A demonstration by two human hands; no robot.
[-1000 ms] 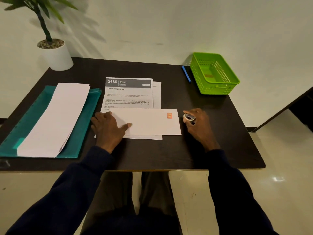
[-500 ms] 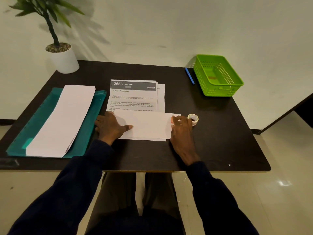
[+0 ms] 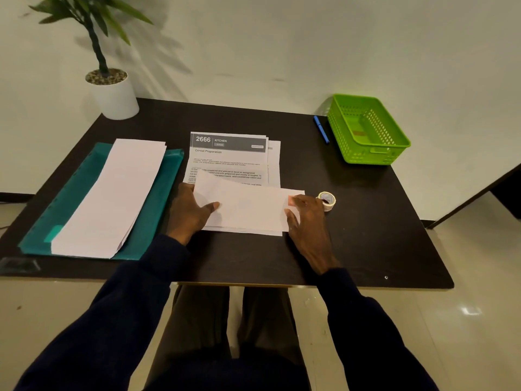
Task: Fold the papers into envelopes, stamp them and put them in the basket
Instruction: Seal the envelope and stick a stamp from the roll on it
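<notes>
The envelope (image 3: 248, 207) lies in the middle of the table (image 3: 366, 235), towards the front edge, on top of a few loose sheets and over the bottom of some printed pages (image 3: 228, 156). A small orange stamp (image 3: 291, 200) shows at its right end.

The left hand (image 3: 189, 213) is at the envelope's left end with the thumb stretched across the top. The fingers reach the paper's edge, and I cannot tell whether they slip beneath it or just rest beside it. The right hand (image 3: 306, 221) lies on the right end, its fingers fairly straight and resting on the paper by the stamp, with nothing gripped.

Just beside the right hand's fingertips sits a small roll (image 3: 327, 200). The green basket (image 3: 366, 131) stands at the back right corner, and a blue pen (image 3: 321, 129) lies close along its left side. A teal folder (image 3: 84, 187) lies along the left edge with a stack of white paper (image 3: 112, 196) on it, and a potted plant (image 3: 112, 91) stands at the back left corner.
</notes>
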